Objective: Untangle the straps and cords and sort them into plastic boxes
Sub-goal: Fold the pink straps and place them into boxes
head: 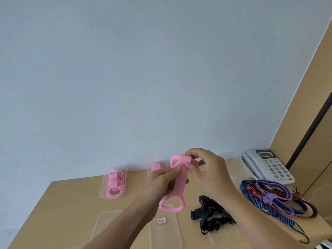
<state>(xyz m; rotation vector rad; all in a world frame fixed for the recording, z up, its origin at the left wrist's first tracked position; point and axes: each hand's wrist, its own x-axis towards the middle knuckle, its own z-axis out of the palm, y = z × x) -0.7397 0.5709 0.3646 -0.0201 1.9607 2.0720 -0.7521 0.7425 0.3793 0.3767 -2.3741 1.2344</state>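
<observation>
Above table (71, 203) centre, I'm watching left hand (161, 178) and right hand (206, 169) both pinching pink strap (177, 191), long axis running far-to-near; half-filled box (103, 187) sitting far left, left hand being nearer.

Tan desk (71, 203) up against the wall. Back row L to R: back-L box (102, 190) w/ pink straps (115, 184) in it, back-mid box (150, 170) half hidden, clear back-R box (231, 162), then a white phone (269, 164) in the R corner. Front: front-L box (107, 219) & front-mid box (165, 236), the latter w/ a small red-edged label (161, 220). Black straps (210, 218) piled just R of it. Blue/red/purple cords (269, 198) tangled right in front of the phone.
</observation>
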